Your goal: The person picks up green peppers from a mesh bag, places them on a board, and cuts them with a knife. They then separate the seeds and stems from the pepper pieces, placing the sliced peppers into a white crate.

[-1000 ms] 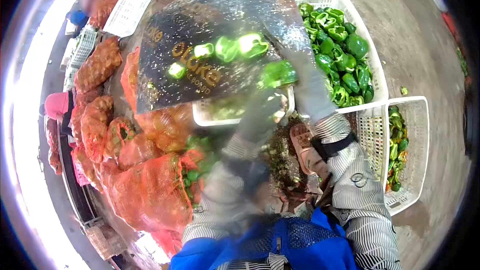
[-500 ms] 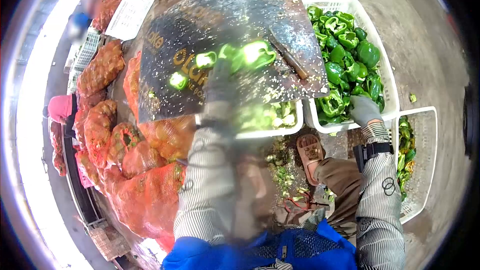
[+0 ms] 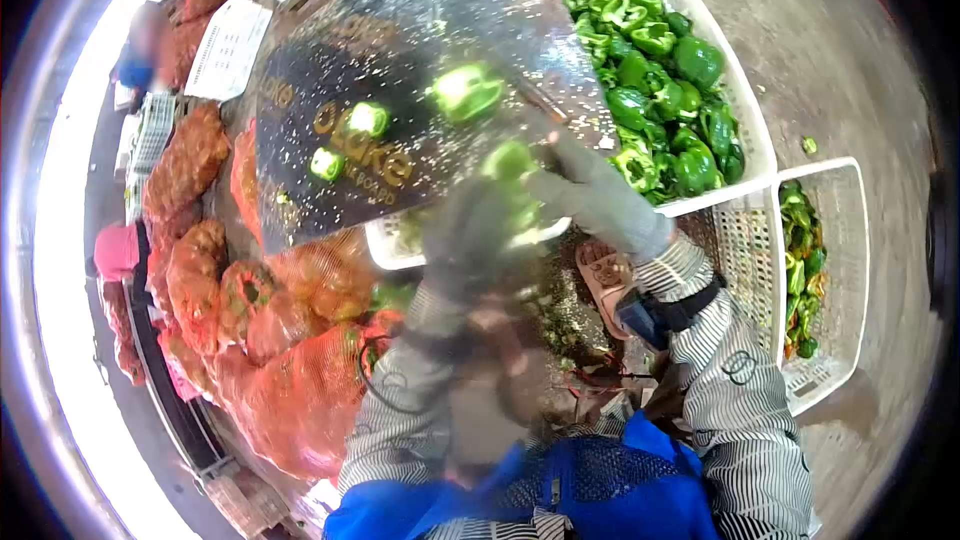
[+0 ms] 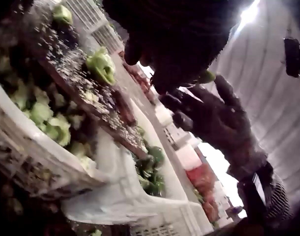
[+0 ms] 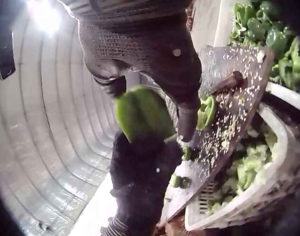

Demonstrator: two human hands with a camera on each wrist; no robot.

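Note:
My gloved left hand (image 3: 470, 235), blurred in the head view, grips a cut green bell pepper (image 3: 512, 165) above the near edge of the dark board (image 3: 300, 195). In the right wrist view the pepper (image 5: 145, 115) stands up from the left hand's (image 5: 140, 167) fingers. Beside it, my gloved right hand (image 3: 605, 202) has its thumb and fingers spread around the pepper. The left wrist view shows this right hand (image 4: 218, 115) with fingers apart. On the board lie a larger pepper piece (image 3: 468, 90), two small pieces and a knife (image 3: 543, 100).
A white crate (image 3: 760, 140) of green peppers (image 3: 635, 70) stands right of the board, another crate (image 3: 855, 270) nearer. Under the board's near edge sits a tub (image 3: 385, 248) of pale scraps (image 5: 248, 169). Red mesh sacks (image 3: 290, 400) fill the left. A person (image 3: 118, 252) in pink headwear is beyond.
My left hand has lifted a pepper piece from the middle of the board toward me. The right hand has come out of the pepper crate and moved left to the pepper.

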